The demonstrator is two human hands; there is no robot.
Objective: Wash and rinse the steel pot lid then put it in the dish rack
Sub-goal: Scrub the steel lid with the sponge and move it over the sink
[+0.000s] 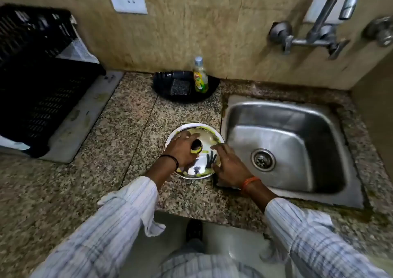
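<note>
The steel pot lid lies flat on the granite counter just left of the sink, smeared with yellow-green residue around its rim. My left hand rests on top of it with the fingers curled around its black centre knob. My right hand touches the lid's right edge with its fingers spread, holding nothing of its own. The black dish rack stands at the far left of the counter.
The steel sink is to the right of the lid, below a wall tap. A black tray at the back wall holds a dark scrub pad and a dish soap bottle.
</note>
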